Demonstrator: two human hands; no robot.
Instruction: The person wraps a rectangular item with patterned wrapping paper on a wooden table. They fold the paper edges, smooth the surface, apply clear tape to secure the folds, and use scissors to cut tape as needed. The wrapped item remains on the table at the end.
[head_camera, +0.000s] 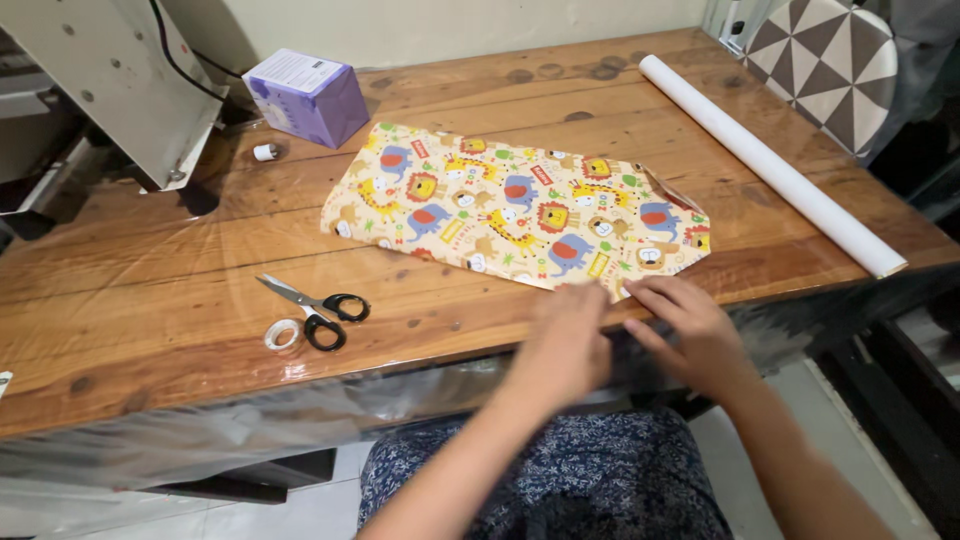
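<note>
Head view looks down on a wooden table. A sheet of animal-print wrapping paper lies flat at the centre. Both hands sit at its 6 o'clock edge: the left hand and the right hand press flat there, each grip released, grasping nothing. Black-handled scissors and a tape roll lie at 8 o'clock of the paper, a purple box at 11 o'clock, a white paper roll at 2 o'clock.
</note>
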